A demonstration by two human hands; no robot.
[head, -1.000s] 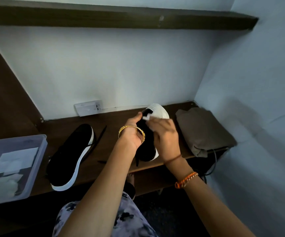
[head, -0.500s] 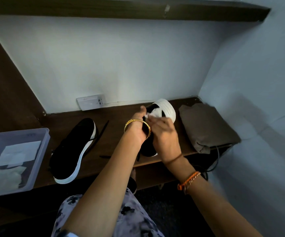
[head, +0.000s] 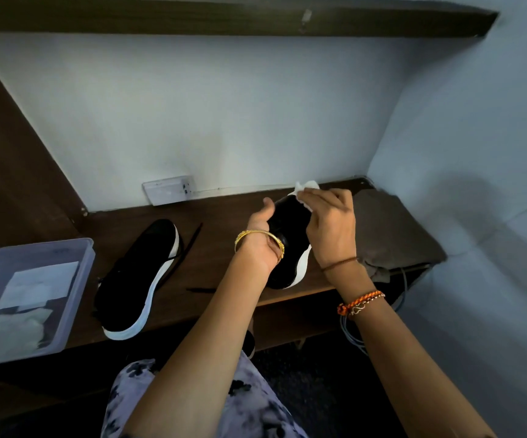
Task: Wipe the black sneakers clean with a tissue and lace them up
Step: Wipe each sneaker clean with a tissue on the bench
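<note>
A black sneaker with a white sole (head: 290, 235) is held above the wooden shelf (head: 218, 216), toe pointing away. My left hand (head: 260, 241) grips its left side, thumb over the top. My right hand (head: 331, 226) pinches a crumpled white tissue (head: 306, 188) against the sneaker's toe end. The second black sneaker (head: 139, 273) lies on the shelf to the left, with loose black laces (head: 189, 245) beside it.
A clear plastic box (head: 75, 279) with tissues and paper stands at the shelf's left. A folded grey-brown cloth (head: 392, 229) lies at the right, cables hanging below it. A wall socket (head: 169, 190) sits behind. A dark upper shelf (head: 224, 17) runs overhead.
The held sneaker has turned, so its black upper now faces me instead of the white sole. My right hand has moved the tissue up to the toe end.
</note>
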